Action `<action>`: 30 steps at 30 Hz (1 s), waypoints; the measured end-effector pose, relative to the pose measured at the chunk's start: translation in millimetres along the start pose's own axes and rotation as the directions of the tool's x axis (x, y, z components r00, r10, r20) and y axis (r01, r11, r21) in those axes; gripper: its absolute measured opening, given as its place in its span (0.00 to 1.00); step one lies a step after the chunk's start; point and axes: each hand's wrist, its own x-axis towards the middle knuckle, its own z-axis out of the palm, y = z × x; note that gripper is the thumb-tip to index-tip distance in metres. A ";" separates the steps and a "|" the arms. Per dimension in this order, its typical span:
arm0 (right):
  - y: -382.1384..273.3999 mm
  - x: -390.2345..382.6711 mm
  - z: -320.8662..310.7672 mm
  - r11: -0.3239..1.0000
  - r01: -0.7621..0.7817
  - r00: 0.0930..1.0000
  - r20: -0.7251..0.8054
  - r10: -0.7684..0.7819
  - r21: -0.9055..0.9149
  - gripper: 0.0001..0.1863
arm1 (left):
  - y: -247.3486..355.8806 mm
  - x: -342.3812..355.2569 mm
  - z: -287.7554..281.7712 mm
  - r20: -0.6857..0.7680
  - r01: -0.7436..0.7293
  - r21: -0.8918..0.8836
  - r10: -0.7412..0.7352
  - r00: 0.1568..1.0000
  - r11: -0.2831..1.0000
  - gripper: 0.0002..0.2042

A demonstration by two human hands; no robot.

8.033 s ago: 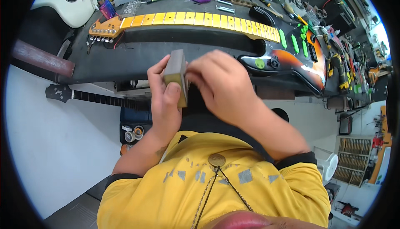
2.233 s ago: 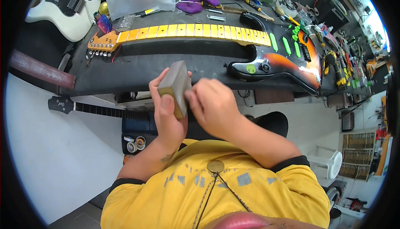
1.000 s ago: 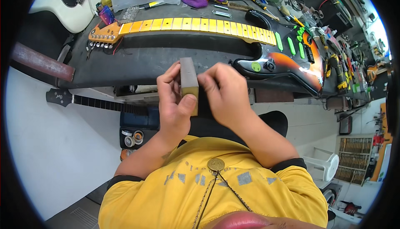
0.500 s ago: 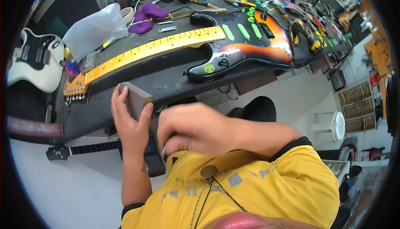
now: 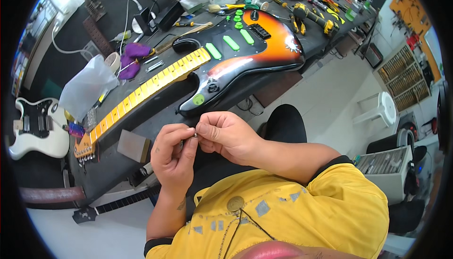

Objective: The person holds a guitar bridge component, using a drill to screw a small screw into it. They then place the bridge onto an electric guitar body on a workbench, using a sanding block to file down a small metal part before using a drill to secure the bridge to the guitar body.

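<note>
Both hands meet in front of my chest, just off the bench's front edge. A tiny metallic piece point(image 5: 196, 135), too small to name, shows between the fingertips. My left hand point(image 5: 172, 154) pinches it with thumb and finger. The thumb and curled fingers of my right hand point(image 5: 227, 137) close against it from the other side. To the left of my hands, a grey rectangular block point(image 5: 132, 146) with a tan side lies at the bench edge. Beyond it rests a sunburst electric guitar point(image 5: 276, 32) with green pickup covers and a maple neck point(image 5: 148, 87), without visible strings.
The dark workbench point(image 5: 113, 169) carries a plastic bag point(image 5: 87, 87), a purple cloth point(image 5: 133, 57), screwdrivers and a yellow-black power tool point(image 5: 314, 18). A white guitar body point(image 5: 40, 129) stands at left. Below the bench is a dark guitar neck point(image 5: 125, 204). A white stool point(image 5: 380, 108) stands at right.
My left hand has let go of the grey block, which now lies flat on the bench. Both hands have come together at the fingertips around the tiny piece. The view has turned.
</note>
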 end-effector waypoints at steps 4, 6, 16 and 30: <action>-20.9 -9.5 -12.8 0.994 -0.005 1.000 -0.028 0.008 0.113 0.17 | 1.3 29.7 30.0 0.062 -0.049 -0.086 0.054 0.997 0.995 0.12; -30.6 -12.0 -25.5 0.999 0.044 0.998 -0.039 -0.044 -0.003 0.19 | 3.7 46.4 46.8 0.076 -0.062 -0.160 0.075 0.994 0.985 0.11; -221.4 -33.9 -167.7 0.277 0.127 0.787 -0.073 -0.612 -0.952 0.12 | 54.7 105.8 109.3 0.391 -0.241 -0.423 0.416 0.821 0.874 0.08; -416.6 38.5 -339.8 -0.415 -0.840 0.539 -0.460 -0.706 -0.348 0.29 | -103.5 268.2 202.4 0.272 0.014 0.360 -0.119 0.955 0.933 0.06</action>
